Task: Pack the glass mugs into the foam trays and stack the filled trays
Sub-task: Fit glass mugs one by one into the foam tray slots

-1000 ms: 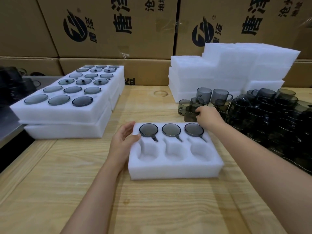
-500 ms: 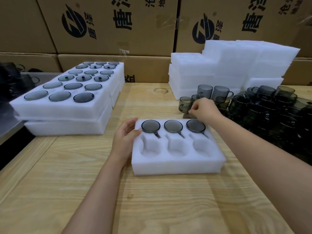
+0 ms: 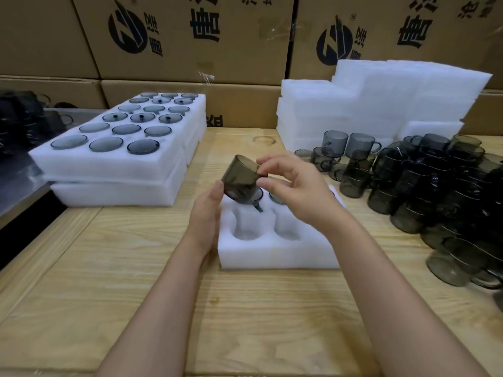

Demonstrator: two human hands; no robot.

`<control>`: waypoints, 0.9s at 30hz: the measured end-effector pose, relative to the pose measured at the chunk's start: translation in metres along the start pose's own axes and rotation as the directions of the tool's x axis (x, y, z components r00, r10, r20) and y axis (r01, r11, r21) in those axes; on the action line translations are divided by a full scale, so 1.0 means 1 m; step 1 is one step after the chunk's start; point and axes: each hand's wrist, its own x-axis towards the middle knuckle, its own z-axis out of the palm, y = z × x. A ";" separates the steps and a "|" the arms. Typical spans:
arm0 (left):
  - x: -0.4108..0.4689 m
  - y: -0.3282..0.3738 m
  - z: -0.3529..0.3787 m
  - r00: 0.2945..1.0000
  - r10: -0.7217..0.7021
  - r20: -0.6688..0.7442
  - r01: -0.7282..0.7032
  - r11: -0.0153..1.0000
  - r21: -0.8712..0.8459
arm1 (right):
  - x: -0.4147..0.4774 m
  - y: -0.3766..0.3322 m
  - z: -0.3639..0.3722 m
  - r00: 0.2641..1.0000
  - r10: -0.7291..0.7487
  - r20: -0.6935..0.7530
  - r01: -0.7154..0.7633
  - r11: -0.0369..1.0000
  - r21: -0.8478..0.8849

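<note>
A white foam tray [image 3: 275, 254] lies in the middle of the wooden table [image 3: 109, 268]. Mugs fill its far row, mostly hidden by my hands; two near pockets show empty. My right hand [image 3: 294, 191] pinches a smoky grey glass mug [image 3: 239, 178] and holds it tilted, bottom up, above the tray's left side. My left hand [image 3: 208, 213] rests flat against the tray's left edge, its thumb near the mug. A heap of loose grey mugs [image 3: 424, 186] lies at the right.
Two stacked filled foam trays [image 3: 114, 164] stand at the left. A pile of empty foam trays [image 3: 381, 104] sits at the back right. Cardboard boxes [image 3: 190, 36] wall off the far side. The table's left edge [image 3: 32, 240] drops to a dark gap.
My right hand has lifted one mug out of the heap and carried it left, over the tray. My left hand has stayed against the tray's left side.
</note>
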 end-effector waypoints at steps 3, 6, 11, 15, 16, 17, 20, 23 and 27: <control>-0.002 0.005 -0.005 0.999 -0.028 0.038 0.028 1.000 -0.008 | -0.001 0.007 0.015 0.999 0.010 0.032 -0.012 0.998 0.062; 0.000 0.005 -0.010 0.997 -0.037 0.075 0.027 0.990 0.135 | -0.004 0.017 0.030 0.998 0.057 -0.005 -0.057 0.997 -0.056; 0.001 0.004 -0.015 0.995 -0.064 0.079 0.046 0.977 0.210 | -0.005 0.018 0.040 0.976 0.110 -0.186 -0.130 0.986 -0.101; 0.000 0.004 -0.015 0.991 -0.097 0.089 0.088 0.991 0.104 | -0.008 0.019 0.033 0.974 0.152 -0.165 -0.164 0.985 -0.057; 0.001 0.004 -0.016 0.990 -0.121 0.075 0.119 0.992 0.031 | -0.011 0.021 0.030 0.980 0.161 -0.121 -0.166 0.985 -0.038; 0.001 0.004 -0.017 0.989 -0.142 0.050 0.143 0.990 -0.012 | -0.013 0.023 0.027 0.984 0.167 -0.068 -0.169 0.985 -0.024; 0.001 0.003 -0.017 0.987 -0.161 0.013 0.161 0.987 0.012 | -0.019 0.026 0.026 0.984 0.166 0.071 -0.159 0.983 -0.095; -0.001 0.005 -0.013 0.988 -0.140 0.057 0.136 0.988 0.079 | -0.019 0.025 0.029 0.982 0.135 0.133 -0.105 0.972 -0.212; -0.001 0.005 -0.012 0.989 -0.137 0.056 0.131 0.986 0.099 | -0.016 0.022 0.029 0.976 0.087 0.198 -0.031 0.962 -0.272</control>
